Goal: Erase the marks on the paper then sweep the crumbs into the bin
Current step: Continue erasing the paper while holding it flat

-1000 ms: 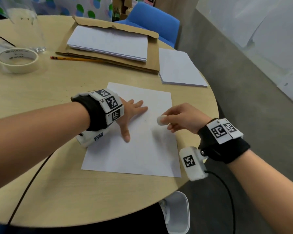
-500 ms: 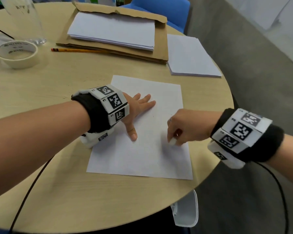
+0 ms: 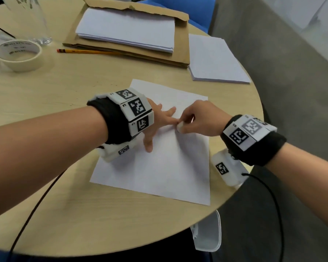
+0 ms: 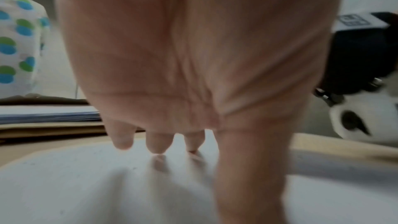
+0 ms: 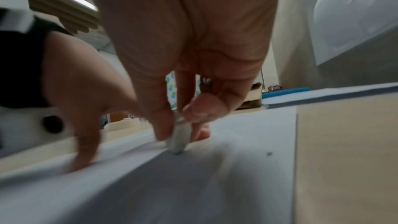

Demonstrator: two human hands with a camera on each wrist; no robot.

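Note:
A white sheet of paper (image 3: 165,167) lies on the round wooden table (image 3: 64,214) near its right edge. My left hand (image 3: 157,121) lies flat on the sheet with fingers spread, pressing it down. My right hand (image 3: 195,120) pinches a small white eraser (image 3: 179,126) between thumb and fingers, its tip on the paper just beside my left fingertips. In the right wrist view the eraser (image 5: 180,140) touches the sheet (image 5: 215,185), and a small dark speck (image 5: 269,153) lies on the paper to its right. The left wrist view shows my left hand (image 4: 172,134) held above the paper (image 4: 86,185).
A white bin (image 3: 208,235) sits below the table's near right edge. A paper stack on a brown envelope (image 3: 129,29), a second paper stack (image 3: 214,59), a pencil (image 3: 83,52), a tape roll (image 3: 17,53) and a clear glass (image 3: 28,17) stand further back.
My right hand has moved with the eraser from the sheet's right part up and left, close to my left fingertips. The left hand has stayed on the paper.

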